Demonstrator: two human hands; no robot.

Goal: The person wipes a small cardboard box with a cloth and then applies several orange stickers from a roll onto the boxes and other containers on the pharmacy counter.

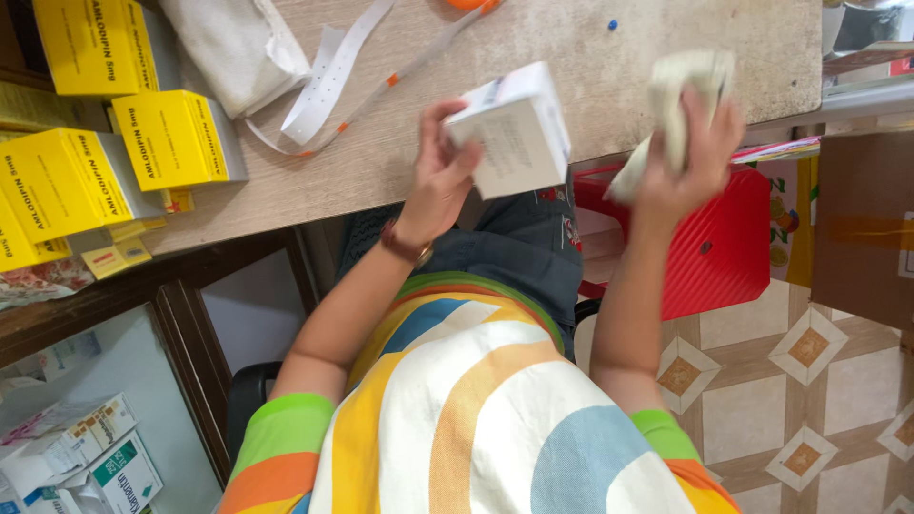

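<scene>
The left hand (440, 167) pinches a white carton (514, 128) above the near edge of the surface (590, 76). The right hand (690, 157), just beside it, closes round a blurred pale wad (681, 86).

Motion blurs the pale bundle (681, 95) in my right hand (687, 157) at upper right, so I cannot tell what it is. An orange object (471, 4) is cut off by the top edge; yellow boxes (43, 181) run off the left edge.
</scene>
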